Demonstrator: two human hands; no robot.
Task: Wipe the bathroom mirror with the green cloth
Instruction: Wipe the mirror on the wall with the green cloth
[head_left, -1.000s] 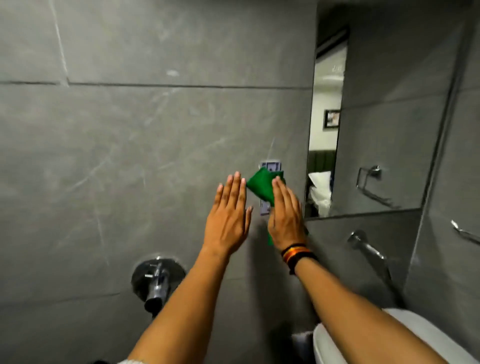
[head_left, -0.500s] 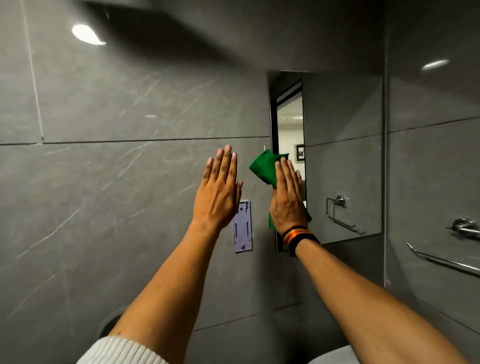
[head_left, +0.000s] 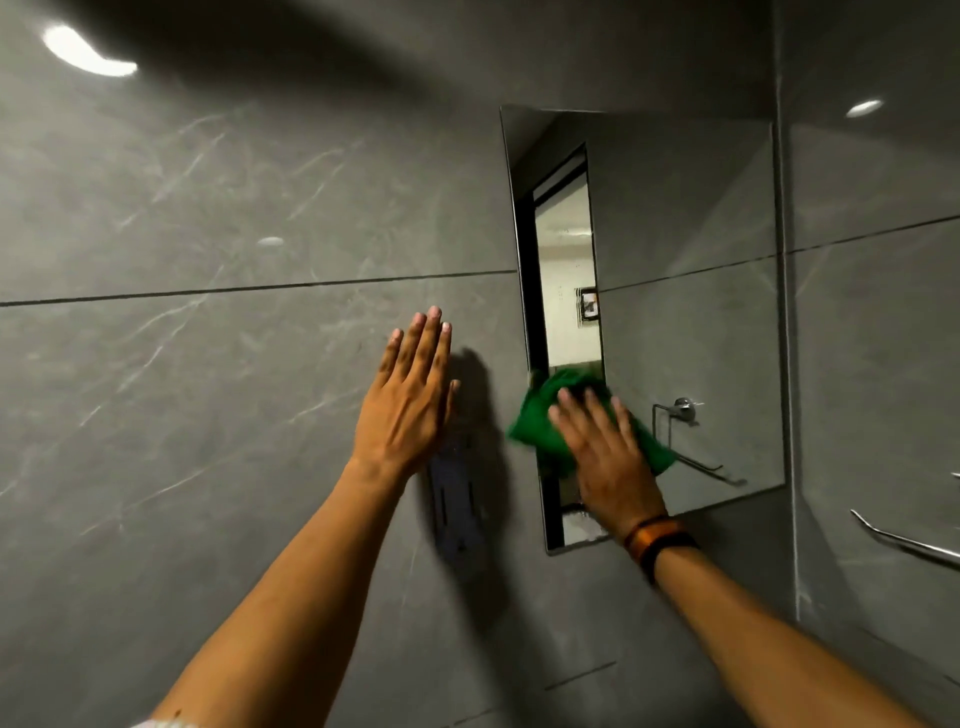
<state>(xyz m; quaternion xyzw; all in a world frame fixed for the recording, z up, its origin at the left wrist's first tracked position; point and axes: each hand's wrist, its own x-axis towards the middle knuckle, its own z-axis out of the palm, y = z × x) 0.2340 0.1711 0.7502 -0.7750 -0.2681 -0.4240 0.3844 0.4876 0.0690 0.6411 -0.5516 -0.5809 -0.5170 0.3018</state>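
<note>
The frameless bathroom mirror (head_left: 691, 291) hangs on the grey tiled wall at the right. My right hand (head_left: 605, 457) lies flat on the green cloth (head_left: 537, 421) and presses it against the mirror's lower left part. The cloth sticks out to the left past the mirror's edge and to the right of my fingers. My left hand (head_left: 408, 400) is open, fingers straight and together, flat against the wall left of the mirror. It holds nothing.
A small purple-grey wall bracket (head_left: 457, 514) sits just below my left hand, beside the mirror's edge. A chrome grab rail (head_left: 904, 540) runs along the right wall. The mirror reflects a towel holder (head_left: 683, 413) and a doorway.
My right hand slid the green cloth right and down, from the mirror's left edge onto the glass. My left hand stayed flat on the wall. The view tilted up over the second.
</note>
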